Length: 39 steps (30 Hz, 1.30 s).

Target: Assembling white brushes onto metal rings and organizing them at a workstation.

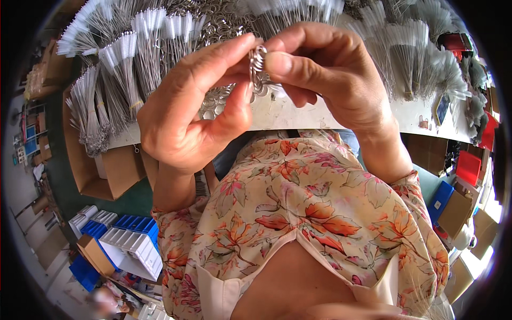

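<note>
Desk: brush bundles along left side; further bundles along right side. Loose ring pile between them, left of centre, running from far part toward near part; another brush group at far centre, right of the pile. Left hand and right hand above desk; linked rings between their fingers. Open carton at desk's near left edge; bins nearer than carton, left of person.
</note>
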{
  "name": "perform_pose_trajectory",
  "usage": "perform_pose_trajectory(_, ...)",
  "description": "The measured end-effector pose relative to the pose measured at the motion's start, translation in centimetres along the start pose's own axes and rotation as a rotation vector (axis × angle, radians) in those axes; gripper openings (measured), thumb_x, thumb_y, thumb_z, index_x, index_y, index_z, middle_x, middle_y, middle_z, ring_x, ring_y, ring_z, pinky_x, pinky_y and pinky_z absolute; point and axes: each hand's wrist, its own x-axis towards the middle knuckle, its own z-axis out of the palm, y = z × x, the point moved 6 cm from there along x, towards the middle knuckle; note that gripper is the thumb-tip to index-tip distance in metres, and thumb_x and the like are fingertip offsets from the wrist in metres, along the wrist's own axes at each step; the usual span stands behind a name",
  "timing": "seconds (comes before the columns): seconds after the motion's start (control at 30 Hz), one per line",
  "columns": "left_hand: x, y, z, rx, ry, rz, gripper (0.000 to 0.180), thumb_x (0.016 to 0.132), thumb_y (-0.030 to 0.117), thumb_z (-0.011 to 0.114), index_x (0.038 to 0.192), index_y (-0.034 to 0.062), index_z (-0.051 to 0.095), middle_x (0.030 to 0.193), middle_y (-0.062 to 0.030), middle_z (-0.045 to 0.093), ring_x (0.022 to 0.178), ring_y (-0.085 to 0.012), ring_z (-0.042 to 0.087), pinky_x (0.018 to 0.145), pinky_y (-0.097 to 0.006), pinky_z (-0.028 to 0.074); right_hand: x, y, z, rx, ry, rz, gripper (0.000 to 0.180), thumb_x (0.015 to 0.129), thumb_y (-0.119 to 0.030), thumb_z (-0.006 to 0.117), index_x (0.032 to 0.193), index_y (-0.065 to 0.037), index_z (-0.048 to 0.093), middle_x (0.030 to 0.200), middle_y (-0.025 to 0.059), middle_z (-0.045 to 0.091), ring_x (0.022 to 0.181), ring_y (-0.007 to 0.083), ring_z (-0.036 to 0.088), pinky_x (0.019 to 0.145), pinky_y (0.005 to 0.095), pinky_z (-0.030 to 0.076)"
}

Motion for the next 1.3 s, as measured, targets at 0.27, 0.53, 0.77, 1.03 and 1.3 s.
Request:
perform_pose_trajectory(0.27, 1.2, -0.7, 0.1, -0.039, -0.047, -0.125, 0.033, 0.076, -0.014, 0.051, 0.108, -0.017, 0.051, 0.1, -0.025, 0.06, 0.091, -0.025, 0.062, 0.083, -0.032, 0.049, 1.2, -1.0, -0.4, 0.011, -0.328, 0.144, 0.03, 0.091, -0.028, 0.05, 0.08, -0.001, 0.058, 0.066, -0.0004, 0.054, 0.071, 0.011, 0.057, 0.06, 0.027, 0.049)
perform_pose_trajectory(0.53, 3.7, -1.3, -0.3, -0.084, -0.358, -0.206, 0.025, 0.082, -0.004, 0.052, 0.106, -0.0085, 0.057, 0.097, -0.0116, 0.06, 0.071, -0.0096, 0.054, 0.064, -0.02, 0.044, 0.6, -0.7, -1.4, -0.207, -0.131, -0.004, 0.017, 0.083, -0.015, 0.064, 0.094, -0.002, 0.062, 0.068, 0.0, 0.058, 0.054, 0.0041, 0.053, 0.044, 0.0169, 0.038)
perform_pose_trajectory(0.77, 2.4, -3.8, 0.6, -0.498, -0.156, -0.611, 0.017, 0.09, 0.013, 0.052, 0.096, -0.002, 0.058, 0.083, -0.0008, 0.055, 0.059, -0.0031, 0.041, 0.053, -0.017, 0.034, 0.6, -0.1, -2.0, -0.036, -0.181, 0.023, 0.015, 0.083, -0.014, 0.063, 0.091, -0.001, 0.063, 0.071, 0.0002, 0.061, 0.057, 0.0045, 0.054, 0.048, 0.0173, 0.039)
perform_pose_trajectory(1.03, 2.9, -2.7, 0.4, -0.177, -0.299, -0.665, 0.018, 0.091, 0.017, 0.05, 0.095, 0.0, 0.056, 0.074, 0.0006, 0.052, 0.056, -0.0031, 0.04, 0.05, -0.017, 0.033, 1.8, 0.0, -2.4, 0.042, -0.16, -0.043, 0.013, 0.083, -0.013, 0.062, 0.09, -0.002, 0.063, 0.071, -0.0012, 0.059, 0.057, 0.004, 0.051, 0.049, 0.0174, 0.039)
perform_pose_trajectory(1.3, 2.8, -1.7, -1.1, 0.056, -0.204, -0.42, 0.019, 0.09, 0.019, 0.052, 0.091, 0.0004, 0.056, 0.084, -0.0007, 0.055, 0.065, -0.006, 0.047, 0.056, -0.019, 0.038, 1.4, -0.2, -1.4, 0.011, -0.232, 0.017, 0.017, 0.081, -0.015, 0.065, 0.091, -0.001, 0.062, 0.072, -0.0014, 0.059, 0.058, 0.0036, 0.05, 0.051, 0.0181, 0.04)
